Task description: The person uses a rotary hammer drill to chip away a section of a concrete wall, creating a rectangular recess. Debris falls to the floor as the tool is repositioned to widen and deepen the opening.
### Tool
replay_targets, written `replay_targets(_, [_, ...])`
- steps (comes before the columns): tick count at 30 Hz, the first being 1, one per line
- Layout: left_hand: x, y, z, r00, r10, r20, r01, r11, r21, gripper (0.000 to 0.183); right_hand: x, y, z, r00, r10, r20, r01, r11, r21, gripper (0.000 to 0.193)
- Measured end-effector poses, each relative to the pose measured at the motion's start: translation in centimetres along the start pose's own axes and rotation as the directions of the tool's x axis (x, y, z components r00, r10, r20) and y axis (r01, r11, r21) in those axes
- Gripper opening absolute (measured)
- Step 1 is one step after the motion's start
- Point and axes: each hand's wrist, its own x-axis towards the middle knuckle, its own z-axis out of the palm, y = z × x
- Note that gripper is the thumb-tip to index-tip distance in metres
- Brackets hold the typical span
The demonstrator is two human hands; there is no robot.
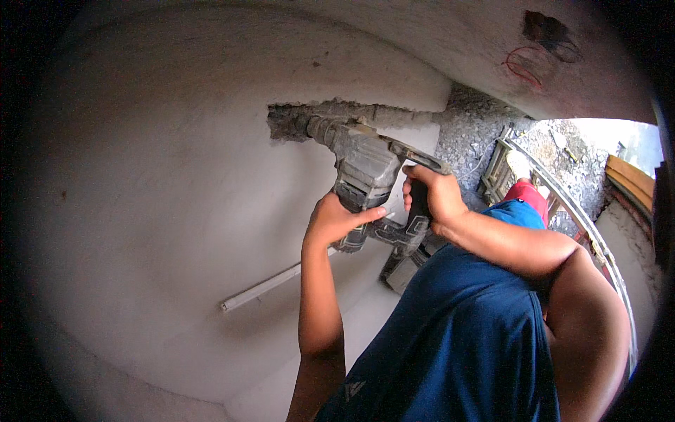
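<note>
A dusty grey and black cordless rotary hammer point(365, 165) is in both my hands, its front end pushed up to a rough chased-out channel point(288, 123) in the pale wall. My left hand point(337, 219) cups the underside of the tool's body, thumb across it. Around the rear grip, my right hand point(437, 195) is closed with its fingers curled. A battery block point(404, 271) hangs at the tool's lower end. The bit's tip is hidden inside the broken channel.
A thin white strip point(261, 287) slants along the wall below the tool. To the right, a metal frame like a ladder or scaffold point(573, 197) stands over broken rubble point(474, 119). Red wires point(524, 67) hang by a dark wall hole point(545, 28). Orange-brown boards point(629, 183) lie far right.
</note>
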Motion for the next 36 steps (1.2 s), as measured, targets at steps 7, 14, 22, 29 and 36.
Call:
replay_targets(7, [0.6, 0.3, 0.6, 0.999, -0.008, 0.042, 0.013, 0.993, -0.120, 0.051, 2.2, -0.7, -0.7, 1.000, -0.015, 0.022, 0.016, 0.999, -0.038, 0.017])
replay_targets(14, [-1.3, 2.8, -0.7, 0.998, -0.036, 0.052, 0.037, 0.999, -0.019, 0.052, 1.0, -0.2, -1.9, 0.992, 0.044, 0.122, -0.062, 0.988, 0.141, 0.017])
replay_targets(22, [-2.9, 5.2, -1.4, 0.994, -0.112, 0.021, 0.109, 0.988, 0.109, 0.050, 0.5, -0.1, -1.4, 0.985, 0.095, 0.147, -0.124, 0.971, 0.206, 0.015])
replay_targets(29, [-3.1, 6.2, -1.9, 0.992, -0.126, 0.027, 0.121, 0.981, 0.150, 0.051, 1.2, 0.8, -1.6, 0.979, 0.143, 0.146, -0.178, 0.945, 0.274, 0.014])
replay_targets(36, [-2.6, 4.0, -1.5, 0.991, -0.134, -0.018, 0.135, 0.979, 0.153, 0.055, 0.8, 0.5, -1.5, 0.968, 0.230, 0.105, -0.249, 0.938, 0.240, 0.019])
